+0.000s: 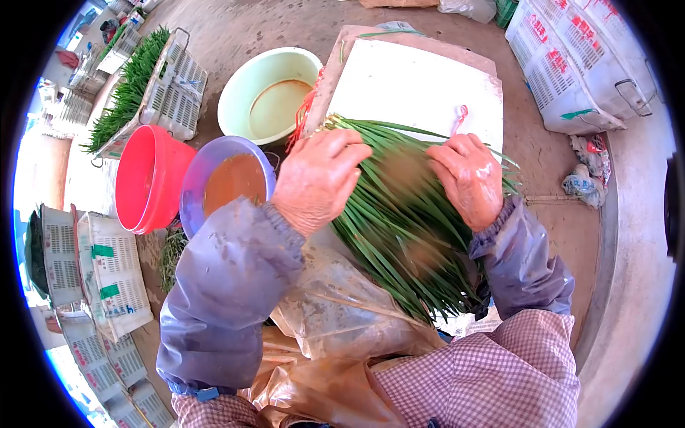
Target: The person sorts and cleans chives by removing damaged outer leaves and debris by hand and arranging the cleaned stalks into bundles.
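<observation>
Together, a bundle of green chives (407, 221) lies across the person's lap and the edge of a white board (414, 89). Left hand (319, 180) curls its fingers over the root end; right hand (471, 178) presses down with fingers closed on the leaves. Just beside sit a purple basin (196, 187), a green basin (235, 89) and a red bucket (146, 178).

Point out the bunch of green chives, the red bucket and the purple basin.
bunch of green chives (407, 221), head view, middle of the leaves between the hands.
red bucket (146, 178), head view, inner wall.
purple basin (196, 178), head view, left rim.
</observation>
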### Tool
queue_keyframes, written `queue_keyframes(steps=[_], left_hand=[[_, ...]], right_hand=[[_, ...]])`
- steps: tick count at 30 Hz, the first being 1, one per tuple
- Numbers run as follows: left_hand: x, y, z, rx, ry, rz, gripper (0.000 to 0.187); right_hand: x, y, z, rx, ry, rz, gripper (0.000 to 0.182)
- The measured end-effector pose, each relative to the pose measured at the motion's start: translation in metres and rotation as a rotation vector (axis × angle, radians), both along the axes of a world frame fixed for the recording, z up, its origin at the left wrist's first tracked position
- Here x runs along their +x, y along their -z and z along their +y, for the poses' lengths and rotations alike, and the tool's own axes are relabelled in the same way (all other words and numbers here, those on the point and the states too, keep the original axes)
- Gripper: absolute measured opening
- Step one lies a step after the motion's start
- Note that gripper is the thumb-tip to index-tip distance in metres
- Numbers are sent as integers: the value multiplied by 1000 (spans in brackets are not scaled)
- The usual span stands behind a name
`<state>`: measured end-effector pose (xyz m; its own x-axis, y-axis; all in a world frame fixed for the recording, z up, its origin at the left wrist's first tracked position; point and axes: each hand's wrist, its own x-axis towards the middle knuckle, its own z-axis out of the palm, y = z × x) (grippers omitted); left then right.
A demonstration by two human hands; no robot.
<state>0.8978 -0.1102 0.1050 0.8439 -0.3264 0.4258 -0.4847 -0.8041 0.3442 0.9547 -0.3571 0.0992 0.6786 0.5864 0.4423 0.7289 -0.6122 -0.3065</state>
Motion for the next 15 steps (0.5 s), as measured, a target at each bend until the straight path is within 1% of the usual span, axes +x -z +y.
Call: queue_keyframes(steps=[1, 4, 5, 8, 9, 12, 13, 15], left_hand=[[2, 0, -3, 28, 29, -8, 26], [5, 4, -8, 101, 109, -76, 26], [6, 4, -8, 172, 212, -84, 28], [-1, 4, -23, 153, 434, -122, 29], [-1, 7, -26, 170, 490, -80, 33], [3, 7, -33, 89, 441, -27, 40], [5, 14, -30, 153, 424, 43, 48], [4, 28, -28, 139, 355, 127, 51]], right_hand=[[0, -3, -1, 4, -33, -80, 20], [-9, 4, 0, 356, -41, 265, 15], [-10, -5, -3, 319, -23, 528, 14], [2, -6, 1, 565, -56, 1103, 14], [5, -3, 1, 614, -70, 1177, 17], [5, -16, 4, 554, -21, 1296, 18], [4, -23, 6, 488, -5, 1227, 20], [3, -28, 3, 456, 29, 1183, 21]])
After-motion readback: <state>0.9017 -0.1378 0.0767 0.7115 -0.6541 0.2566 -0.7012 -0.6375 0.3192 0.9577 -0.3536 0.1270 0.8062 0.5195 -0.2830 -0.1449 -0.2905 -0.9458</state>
